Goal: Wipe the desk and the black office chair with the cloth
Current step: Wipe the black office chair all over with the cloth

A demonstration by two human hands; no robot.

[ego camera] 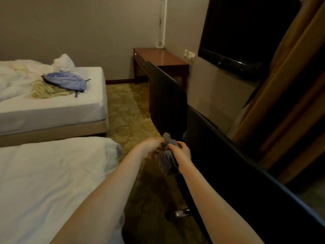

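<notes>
On your left lie the two beds, the near bed (pixel 52 173) just beside your left forearm and the far bed (pixel 52 106) carrying a blue bag (pixel 66 81); neither belongs to the job. Your left hand (pixel 152 143) reaches in from that side, its fingers pinched on the upper bunch of the grey cloth (pixel 168 155). Just to its right, your right hand (pixel 182 149) has its fingers curled shut around the middle of the cloth, so the cloth hangs bunched between both hands with its long axis running roughly up and down, a loose tail below your right wrist. The black office chair (pixel 167 99) stands directly beyond the cloth: its backrest rises away from your fingers, and its lower edge looks just behind them, though I can't tell whether it touches. Your right hand is the nearer one to it, so I'd judge the chair wipe is yours to lead from that side. The desk surface (pixel 161 57) sits well apart, further back against the wall, below and left of the dark television (pixel 237 41).
</notes>
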